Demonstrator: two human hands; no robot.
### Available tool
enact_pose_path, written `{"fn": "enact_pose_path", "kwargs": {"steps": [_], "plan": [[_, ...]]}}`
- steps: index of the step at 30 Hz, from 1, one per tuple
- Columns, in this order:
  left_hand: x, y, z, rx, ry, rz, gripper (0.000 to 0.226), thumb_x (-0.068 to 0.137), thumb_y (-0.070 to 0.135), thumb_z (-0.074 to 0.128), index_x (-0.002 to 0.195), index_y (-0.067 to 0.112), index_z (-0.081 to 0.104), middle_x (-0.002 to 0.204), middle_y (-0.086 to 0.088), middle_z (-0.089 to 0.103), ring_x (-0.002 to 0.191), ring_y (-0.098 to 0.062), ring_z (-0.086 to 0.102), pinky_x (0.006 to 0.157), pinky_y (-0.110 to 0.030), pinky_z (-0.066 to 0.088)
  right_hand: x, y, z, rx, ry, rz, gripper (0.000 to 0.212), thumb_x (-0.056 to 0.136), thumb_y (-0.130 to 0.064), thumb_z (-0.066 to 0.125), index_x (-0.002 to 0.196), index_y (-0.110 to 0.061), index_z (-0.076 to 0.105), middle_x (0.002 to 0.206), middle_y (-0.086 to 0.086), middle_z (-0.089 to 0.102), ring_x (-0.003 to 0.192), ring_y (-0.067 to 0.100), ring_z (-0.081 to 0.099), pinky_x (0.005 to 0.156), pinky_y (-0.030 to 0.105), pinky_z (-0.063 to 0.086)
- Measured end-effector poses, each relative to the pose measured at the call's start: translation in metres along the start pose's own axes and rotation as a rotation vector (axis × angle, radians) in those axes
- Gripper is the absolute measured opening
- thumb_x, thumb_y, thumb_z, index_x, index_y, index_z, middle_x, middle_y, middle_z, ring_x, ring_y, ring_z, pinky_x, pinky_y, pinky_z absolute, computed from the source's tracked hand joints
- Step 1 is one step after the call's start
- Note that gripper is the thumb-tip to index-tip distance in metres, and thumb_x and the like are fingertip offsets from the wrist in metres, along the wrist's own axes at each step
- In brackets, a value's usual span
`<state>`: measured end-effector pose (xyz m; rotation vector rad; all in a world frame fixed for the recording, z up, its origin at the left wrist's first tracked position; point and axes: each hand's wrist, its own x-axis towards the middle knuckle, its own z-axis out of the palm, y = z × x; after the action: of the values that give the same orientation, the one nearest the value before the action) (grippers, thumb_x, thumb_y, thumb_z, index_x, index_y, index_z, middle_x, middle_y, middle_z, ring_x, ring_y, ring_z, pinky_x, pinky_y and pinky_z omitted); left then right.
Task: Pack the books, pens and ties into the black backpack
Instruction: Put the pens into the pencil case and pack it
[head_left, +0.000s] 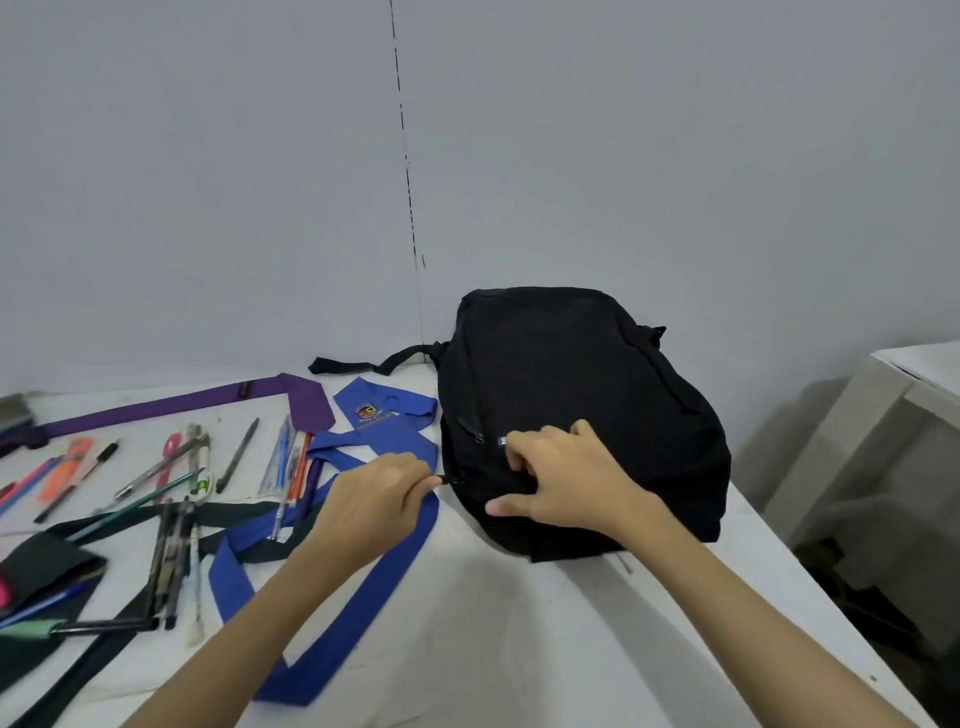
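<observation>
The black backpack lies flat on the white table, against the wall. My left hand pinches a zipper pull at the backpack's near left edge. My right hand grips the fabric on the backpack's front near that zipper. A blue tie is spread out under my left arm. A purple tie stretches along the back, and a dark green tie lies at the left. Several pens and pencils are scattered on the table's left part. No books show.
The table's right edge runs diagonally past the backpack, with a drop to the floor. A light grey piece of furniture stands at the right. The backpack strap trails left along the wall.
</observation>
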<state>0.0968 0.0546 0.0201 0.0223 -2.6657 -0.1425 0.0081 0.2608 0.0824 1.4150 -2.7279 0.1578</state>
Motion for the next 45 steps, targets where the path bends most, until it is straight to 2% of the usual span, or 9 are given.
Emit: {"fn": "enact_pose_path", "kwargs": {"steps": [6,11,18,21,24,34,40,43,45], "plan": [[0.022,-0.005,-0.008,0.077,-0.084,-0.081,0.032,0.099,0.039,0.038,0.090,0.019,0.062,0.085,0.006,0.060,0.075,-0.010,0.053,0.064,-0.027,0.049,0.040,-0.025,0.015,-0.039,-0.060,-0.079,0.021,0.094,-0.034,0.052,0.085,-0.017,0.044,0.093,0.007,0.063,0.093,0.028,0.058,0.085,0.035,0.032],[0.057,-0.026,-0.003,0.114,0.010,-0.212,0.030,0.096,0.035,0.047,0.086,0.015,0.067,0.079,0.003,0.065,0.070,-0.018,0.061,0.050,-0.024,0.038,0.027,-0.009,0.007,0.087,-0.054,-0.166,0.018,0.090,-0.027,0.056,0.080,-0.013,0.050,0.067,-0.001,0.048,0.073,0.026,0.048,0.073,0.030,0.028],[0.092,-0.031,-0.003,0.217,-0.061,-0.165,0.032,0.099,0.038,0.038,0.096,0.020,0.065,0.091,0.005,0.065,0.080,-0.013,0.059,0.052,-0.021,0.033,0.088,-0.011,0.000,-0.041,0.085,0.020,0.054,0.084,-0.068,0.045,0.060,-0.021,0.032,0.059,-0.009,0.040,0.063,0.017,0.044,0.083,0.037,0.031],[0.094,-0.041,0.000,0.251,-0.094,-0.187,0.033,0.098,0.040,0.038,0.097,0.022,0.066,0.093,0.006,0.066,0.081,-0.012,0.059,0.048,-0.018,0.027,0.109,-0.017,0.009,-0.009,-0.072,0.016,0.038,0.091,-0.042,0.051,0.068,-0.014,0.041,0.070,-0.002,0.048,0.075,0.024,0.051,0.083,0.036,0.035],[0.105,-0.047,0.008,0.267,-0.086,-0.236,0.036,0.098,0.039,0.038,0.093,0.018,0.067,0.083,0.003,0.063,0.073,-0.013,0.053,0.046,-0.019,0.024,0.113,-0.013,0.017,0.079,-0.139,-0.049,0.037,0.093,-0.019,0.048,0.061,-0.015,0.030,0.062,0.000,0.035,0.058,0.018,0.037,0.059,0.029,0.027],[0.201,-0.066,0.038,0.340,-0.119,-0.233,0.036,0.098,0.037,0.040,0.096,0.015,0.069,0.091,-0.005,0.066,0.073,-0.023,0.056,0.051,-0.025,0.028,0.118,0.020,0.015,0.430,-0.135,-0.173,0.043,0.081,-0.007,0.055,0.050,-0.012,0.026,0.051,0.002,0.025,0.052,0.015,0.024,0.057,0.035,0.032],[0.189,-0.064,0.038,0.075,-0.141,-0.319,0.032,0.096,0.039,0.047,0.105,0.016,0.067,0.088,-0.004,0.067,0.083,-0.022,0.061,0.063,-0.030,0.044,0.126,0.030,0.008,0.644,-0.191,-0.100,0.039,0.090,-0.023,0.062,0.057,-0.008,0.050,0.054,0.003,0.047,0.050,0.006,0.039,0.057,0.020,0.036],[0.150,-0.054,0.030,-0.364,-0.119,-0.456,0.031,0.090,0.048,0.053,0.102,0.019,0.059,0.079,0.000,0.068,0.073,-0.016,0.064,0.067,-0.034,0.053,0.129,0.040,0.000,0.517,-0.039,-0.049,0.017,0.090,-0.024,0.061,0.082,-0.010,0.064,0.072,-0.001,0.060,0.062,0.006,0.048,0.068,0.025,0.043],[0.124,-0.037,0.019,-0.693,-0.234,-0.587,0.038,0.087,0.054,0.052,0.091,0.017,0.054,0.073,0.000,0.067,0.061,-0.012,0.065,0.059,-0.028,0.055,0.129,0.048,-0.006,0.408,-0.097,-0.073,0.011,0.088,-0.025,0.063,0.097,-0.018,0.066,0.088,-0.006,0.061,0.066,0.003,0.048,0.070,0.021,0.040]]}}
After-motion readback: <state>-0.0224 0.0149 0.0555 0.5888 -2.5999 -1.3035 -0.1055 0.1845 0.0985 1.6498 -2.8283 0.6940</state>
